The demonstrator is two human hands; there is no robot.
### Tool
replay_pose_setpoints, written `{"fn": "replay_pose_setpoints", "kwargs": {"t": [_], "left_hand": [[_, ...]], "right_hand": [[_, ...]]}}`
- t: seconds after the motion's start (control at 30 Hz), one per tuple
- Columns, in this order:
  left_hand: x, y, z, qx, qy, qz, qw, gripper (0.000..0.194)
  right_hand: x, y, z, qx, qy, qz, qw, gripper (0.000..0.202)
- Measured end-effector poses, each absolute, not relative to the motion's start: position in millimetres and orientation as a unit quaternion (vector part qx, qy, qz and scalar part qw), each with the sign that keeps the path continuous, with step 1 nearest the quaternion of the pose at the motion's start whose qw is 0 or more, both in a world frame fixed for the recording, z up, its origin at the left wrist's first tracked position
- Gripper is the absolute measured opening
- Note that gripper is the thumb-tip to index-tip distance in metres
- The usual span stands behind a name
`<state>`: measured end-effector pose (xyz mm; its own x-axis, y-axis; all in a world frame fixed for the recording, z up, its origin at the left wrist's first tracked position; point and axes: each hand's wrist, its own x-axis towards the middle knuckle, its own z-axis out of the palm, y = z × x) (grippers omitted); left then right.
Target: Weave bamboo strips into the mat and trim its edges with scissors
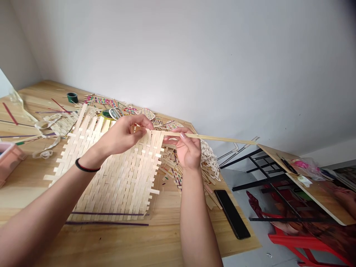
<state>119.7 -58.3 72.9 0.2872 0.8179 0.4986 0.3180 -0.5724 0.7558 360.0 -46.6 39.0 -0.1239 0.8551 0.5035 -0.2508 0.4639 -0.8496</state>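
Observation:
A pale woven mat of flat bamboo-like strips lies on the wooden table, its strip ends sticking out along the edges. At its far edge my left hand is closed, fingers pinching the mat where a strip passes through. My right hand grips a long pale strip between thumb and fingers, just right of the mat's far right corner. That strip runs from the weave out past the table's edge. Two dark purple strips lie across and below the mat's near edge.
Scissors, a green tape roll and woven scraps lie behind the mat. A black phone rests near the right edge. A pink box stands at left. Beyond are another table, a red stool and part of a person.

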Motion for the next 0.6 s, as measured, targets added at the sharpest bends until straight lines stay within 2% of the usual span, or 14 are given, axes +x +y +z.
{"fn": "replay_pose_setpoints", "kwargs": {"t": [0.2,0.6], "left_hand": [[120.6,-58.8,73.4,0.756,0.366,0.469,0.273,0.012],[119.6,-57.8,71.0,0.762,0.368,0.462,0.265,0.011]], "right_hand": [[363.8,-57.0,48.0,-0.3,-0.641,0.374,0.599,0.022],[363.5,-49.1,40.4,-0.279,-0.641,0.422,0.577,0.024]]}}
